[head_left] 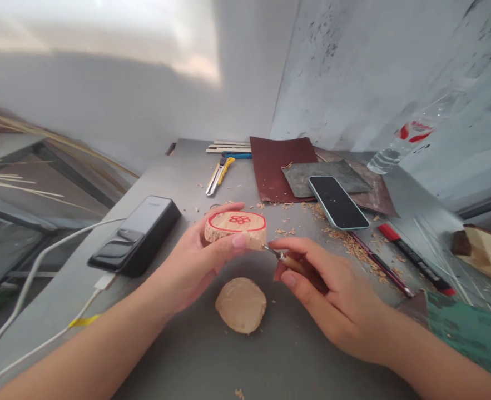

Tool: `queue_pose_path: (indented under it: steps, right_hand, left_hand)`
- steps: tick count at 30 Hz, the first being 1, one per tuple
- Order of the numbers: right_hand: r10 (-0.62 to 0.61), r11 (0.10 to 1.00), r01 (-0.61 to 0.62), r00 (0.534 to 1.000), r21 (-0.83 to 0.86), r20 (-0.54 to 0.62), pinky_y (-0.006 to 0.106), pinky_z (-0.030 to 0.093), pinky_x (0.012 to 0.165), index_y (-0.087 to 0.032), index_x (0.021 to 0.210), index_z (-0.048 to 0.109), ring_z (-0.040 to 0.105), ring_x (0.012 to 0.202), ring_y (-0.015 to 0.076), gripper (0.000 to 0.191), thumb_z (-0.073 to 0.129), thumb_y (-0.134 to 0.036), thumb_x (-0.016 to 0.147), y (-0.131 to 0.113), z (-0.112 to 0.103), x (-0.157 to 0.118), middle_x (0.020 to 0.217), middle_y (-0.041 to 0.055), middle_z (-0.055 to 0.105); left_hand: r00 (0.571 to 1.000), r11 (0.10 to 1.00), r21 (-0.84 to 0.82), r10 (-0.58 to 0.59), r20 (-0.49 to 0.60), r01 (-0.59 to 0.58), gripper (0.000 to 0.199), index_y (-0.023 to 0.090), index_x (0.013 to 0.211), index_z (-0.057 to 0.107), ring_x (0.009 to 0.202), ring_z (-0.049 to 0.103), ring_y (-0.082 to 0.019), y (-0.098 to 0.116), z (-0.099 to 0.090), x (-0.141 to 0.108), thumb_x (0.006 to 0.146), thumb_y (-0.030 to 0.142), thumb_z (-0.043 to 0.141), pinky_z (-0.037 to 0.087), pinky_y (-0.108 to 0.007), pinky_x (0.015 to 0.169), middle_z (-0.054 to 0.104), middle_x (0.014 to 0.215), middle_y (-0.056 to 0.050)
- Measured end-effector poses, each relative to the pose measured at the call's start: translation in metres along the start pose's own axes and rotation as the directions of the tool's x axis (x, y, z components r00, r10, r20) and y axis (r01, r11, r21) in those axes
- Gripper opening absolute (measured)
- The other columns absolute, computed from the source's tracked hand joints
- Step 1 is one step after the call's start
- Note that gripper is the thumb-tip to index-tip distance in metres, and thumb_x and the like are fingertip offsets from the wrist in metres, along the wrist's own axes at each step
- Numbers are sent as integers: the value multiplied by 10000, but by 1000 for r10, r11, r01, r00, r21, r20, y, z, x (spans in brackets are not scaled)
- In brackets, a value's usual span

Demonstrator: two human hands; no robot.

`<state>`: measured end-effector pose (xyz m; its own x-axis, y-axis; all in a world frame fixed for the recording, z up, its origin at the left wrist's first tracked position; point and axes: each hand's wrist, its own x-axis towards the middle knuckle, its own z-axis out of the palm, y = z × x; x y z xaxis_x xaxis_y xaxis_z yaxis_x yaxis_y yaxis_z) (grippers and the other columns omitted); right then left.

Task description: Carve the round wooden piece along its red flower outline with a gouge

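Observation:
My left hand (201,255) grips a thick piece of wood (256,222) by its left side, the thumb along its near edge. Its pale top carries a red outline and a red flower drawing. In my right hand (332,289) is a wood-handled carving tool (297,264), fingers wrapped round the handle. The tool's metal tip meets or nearly meets the wood's near right side; exact contact is hard to tell. Below, on the grey table, lies a second, roundish wooden piece (241,305) with a plain pale surface.
A power bank (139,236) with a white cable stands left. Behind are a yellow utility knife (220,176) and brown sandpaper (281,166). A phone (339,203), wood shavings (357,247), a red-and-black marker (416,258) and a tilted water bottle (412,136) are on the right.

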<state>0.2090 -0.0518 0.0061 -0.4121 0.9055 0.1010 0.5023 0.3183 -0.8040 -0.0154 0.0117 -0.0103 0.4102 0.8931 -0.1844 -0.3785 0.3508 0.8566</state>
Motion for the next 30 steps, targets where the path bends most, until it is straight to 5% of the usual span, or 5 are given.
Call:
queue_pose_path:
  steps: [5, 10, 23, 30]
  right_hand:
    - [16, 988, -4, 997, 155, -79, 229, 539, 669, -319, 1217, 425, 632, 813, 129, 228, 519, -217, 1037, 4, 5, -4, 985, 2, 609]
    - [-42, 993, 57, 988, 103, -148, 181, 497, 605, -302, 1162, 468, 578, 725, 103, 256, 576, -146, 991, 3, 5, -6, 891, -19, 578]
    - [-154, 988, 155, 983, 6, -103, 204, 566, 861, -326, 1345, 521, 704, 978, 107, 408, 533, -105, 1002, -2, 1, -4, 1130, -7, 703]
    - [-253, 967, 252, 967, -29, -32, 178, 544, 735, -291, 1320, 547, 647, 848, 86, 441, 584, -69, 940, -7, 0, -6, 1089, -9, 690]
  left_hand:
    - [1000, 989, -145, -2, 16, 4, 494, 180, 1141, 672, 1005, 696, -260, 1, 4, 0, 779, 477, 829, 586, -388, 874, 747, 1099, -113]
    - [998, 990, -142, 8, 56, 0, 462, 189, 1066, 683, 800, 663, -188, 1, 2, -1, 839, 587, 737, 550, -302, 715, 727, 913, -65]
    - [998, 989, 139, 48, 27, -52, 691, 207, 1048, 688, 597, 538, -188, -2, 4, -2, 773, 832, 583, 421, -311, 574, 572, 667, -31]
    - [992, 960, 277, 13, 124, -47, 627, 225, 968, 691, 541, 378, -134, 0, 1, -11, 819, 810, 522, 295, -265, 545, 457, 628, 4]
